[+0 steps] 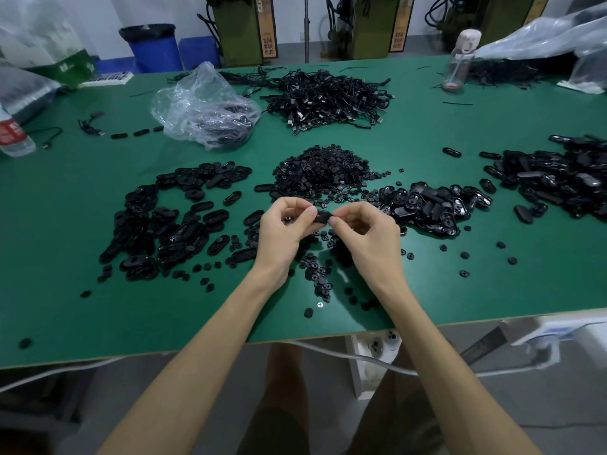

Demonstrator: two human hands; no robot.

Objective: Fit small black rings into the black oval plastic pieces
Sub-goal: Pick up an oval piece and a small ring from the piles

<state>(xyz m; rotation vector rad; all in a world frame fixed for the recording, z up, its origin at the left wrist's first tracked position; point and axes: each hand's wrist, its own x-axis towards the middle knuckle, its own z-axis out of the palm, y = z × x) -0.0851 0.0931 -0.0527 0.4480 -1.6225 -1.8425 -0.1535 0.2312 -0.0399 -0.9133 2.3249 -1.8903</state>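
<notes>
Left hand [282, 226] and right hand [363, 233] both pinch one oval piece [322, 215] above the green surface [98, 316], near centre. Judged mid-task: the heap of rings [322, 169] beyond is large. Whether the left pile [170, 224] or right pile [427, 205] is fitted cannot be told.

**Factory assembly bench**

A long green worktable [427, 133] carries bulk heaps of identical parts: black oval plastic pieces [157, 231], small black rings [323, 169], a tangle of black cables [328, 100] and a clear bag [203, 106] of stock. Olive-green machines [243, 27] line the back wall beside a blue bin [154, 47].
</notes>
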